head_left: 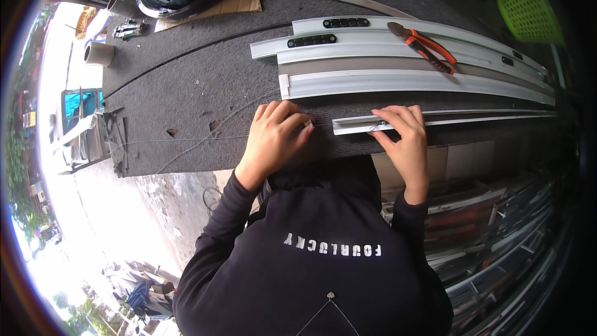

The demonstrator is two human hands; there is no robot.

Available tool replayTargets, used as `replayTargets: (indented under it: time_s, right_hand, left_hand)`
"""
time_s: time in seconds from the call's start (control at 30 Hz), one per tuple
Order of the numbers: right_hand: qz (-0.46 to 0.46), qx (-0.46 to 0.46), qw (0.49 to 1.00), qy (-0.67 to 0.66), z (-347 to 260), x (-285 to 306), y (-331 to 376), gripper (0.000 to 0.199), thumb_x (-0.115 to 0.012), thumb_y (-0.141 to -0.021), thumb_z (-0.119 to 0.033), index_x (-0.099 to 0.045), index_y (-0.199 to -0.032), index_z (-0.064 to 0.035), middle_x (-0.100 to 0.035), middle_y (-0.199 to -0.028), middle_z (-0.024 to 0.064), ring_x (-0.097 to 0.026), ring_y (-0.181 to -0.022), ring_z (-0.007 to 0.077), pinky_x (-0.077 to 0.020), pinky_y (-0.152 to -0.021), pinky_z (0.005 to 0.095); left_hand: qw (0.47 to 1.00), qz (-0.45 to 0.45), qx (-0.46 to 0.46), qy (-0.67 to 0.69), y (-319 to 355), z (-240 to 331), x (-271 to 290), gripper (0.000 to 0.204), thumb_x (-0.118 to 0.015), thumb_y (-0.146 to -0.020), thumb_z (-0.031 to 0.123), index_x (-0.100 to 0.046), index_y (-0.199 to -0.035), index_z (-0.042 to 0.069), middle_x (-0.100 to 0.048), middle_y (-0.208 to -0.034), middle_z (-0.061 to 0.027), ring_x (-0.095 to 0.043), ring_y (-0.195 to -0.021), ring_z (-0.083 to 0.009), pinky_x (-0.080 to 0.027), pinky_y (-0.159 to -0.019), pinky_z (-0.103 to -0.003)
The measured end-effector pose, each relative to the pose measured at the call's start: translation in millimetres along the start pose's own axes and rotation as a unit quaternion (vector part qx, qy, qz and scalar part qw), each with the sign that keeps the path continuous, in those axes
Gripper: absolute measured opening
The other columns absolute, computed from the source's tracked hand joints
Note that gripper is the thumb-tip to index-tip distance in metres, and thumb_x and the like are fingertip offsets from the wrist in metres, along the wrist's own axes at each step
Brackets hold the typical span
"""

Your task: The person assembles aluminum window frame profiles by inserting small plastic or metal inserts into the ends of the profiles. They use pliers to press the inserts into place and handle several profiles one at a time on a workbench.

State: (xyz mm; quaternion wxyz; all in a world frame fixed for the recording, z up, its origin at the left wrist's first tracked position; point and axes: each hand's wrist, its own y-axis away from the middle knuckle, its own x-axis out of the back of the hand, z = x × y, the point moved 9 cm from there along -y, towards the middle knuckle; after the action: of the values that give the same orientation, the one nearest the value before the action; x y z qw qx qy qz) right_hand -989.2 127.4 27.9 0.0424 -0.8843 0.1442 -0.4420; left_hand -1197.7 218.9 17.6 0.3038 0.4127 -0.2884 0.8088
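My left hand (273, 140) is closed in a pinch on a small whitish piece (309, 124), partly hidden by the fingertips, above the dark carpeted bench top. To its right, a narrow aluminium rail (448, 119) with an open channel lies along the near edge of the bench. My right hand (404, 134) grips this rail near its left end, with thumb and forefinger on opposite sides. Between those fingers a small dark part (380, 123) sits at the channel; its kind is too small to tell. A thin cord (186, 140) runs leftward from near my left hand.
Beyond the rail lie several wider white aluminium profiles (398, 81) with black roller strips (312, 40). Pliers with orange-black handles (429, 50) rest across them. Cardboard tubes (98, 54) and a small metal tool (129, 29) stand far left. A green basket (528, 9) is far right.
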Motion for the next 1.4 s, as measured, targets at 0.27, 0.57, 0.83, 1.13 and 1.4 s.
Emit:
replayTargets:
  time_s: [0.27, 0.57, 0.83, 1.13, 1.4]
  right_hand:
    - [0.008, 0.012, 1.000, 0.003, -1.9, 1.0, -0.5, 0.046, -0.085, -0.062, -0.003, -0.075, -0.107, -0.0088, -0.069, -0.100, 0.0050, -0.056, -0.091, 0.0254, -0.0491, -0.080, 0.0369]
    - [0.019, 0.018, 1.000, 0.012, -0.9, -1.0, 2.5, 0.045, -0.085, -0.063, -0.004, -0.074, -0.107, -0.0087, -0.068, -0.097, 0.0041, -0.055, -0.090, 0.0255, -0.0478, -0.081, 0.0367]
    - [0.038, 0.043, 0.998, 0.026, -5.0, 2.6, 3.5, 0.040, -0.083, -0.064, -0.005, -0.074, -0.103, -0.0086, -0.068, -0.095, 0.0029, -0.055, -0.089, 0.0246, -0.0461, -0.078, 0.0364]
    - [0.106, 0.082, 0.990, 0.043, -26.1, 37.2, -8.3, 0.034, -0.083, -0.071, -0.020, -0.075, -0.103, -0.0124, -0.068, -0.094, -0.0007, -0.053, -0.085, 0.0221, -0.0420, -0.079, 0.0362]
    - [0.139, 0.114, 0.975, 0.130, -54.9, 77.5, -19.5, 0.034, -0.078, -0.077, -0.042, -0.077, -0.100, -0.0166, -0.071, -0.092, -0.0061, -0.052, -0.101, 0.0218, -0.0284, -0.099, 0.0426]
  left_hand:
    - [1.000, 0.006, 0.009, 0.025, 3.8, 6.0, -12.4, 0.028, -0.073, -0.085, 0.017, -0.073, -0.113, 0.015, -0.060, -0.091, -0.0021, -0.058, -0.084, -0.0208, -0.044, -0.078, -0.036]
    - [0.997, 0.030, 0.026, 0.061, 9.5, 2.1, -8.3, 0.047, -0.083, -0.073, 0.026, -0.074, -0.117, 0.016, -0.062, -0.103, -0.0028, -0.059, -0.094, -0.0230, -0.046, -0.085, -0.038]
    - [0.995, 0.054, -0.006, 0.081, 3.3, 12.8, -19.9, 0.044, -0.084, -0.071, 0.028, -0.075, -0.113, 0.015, -0.068, -0.100, -0.0005, -0.060, -0.091, -0.0205, -0.045, -0.083, -0.036]
    - [0.974, 0.161, -0.004, 0.160, -9.4, 28.3, 0.1, 0.049, -0.083, -0.071, 0.027, -0.074, -0.115, 0.010, -0.071, -0.103, -0.0072, -0.064, -0.091, -0.0255, -0.049, -0.081, -0.036]
    - [0.895, 0.221, 0.011, 0.388, -23.0, 41.6, 12.5, 0.056, -0.076, -0.079, 0.034, -0.069, -0.118, -0.006, -0.074, -0.112, -0.0169, -0.071, -0.099, -0.0274, -0.054, -0.087, -0.033]
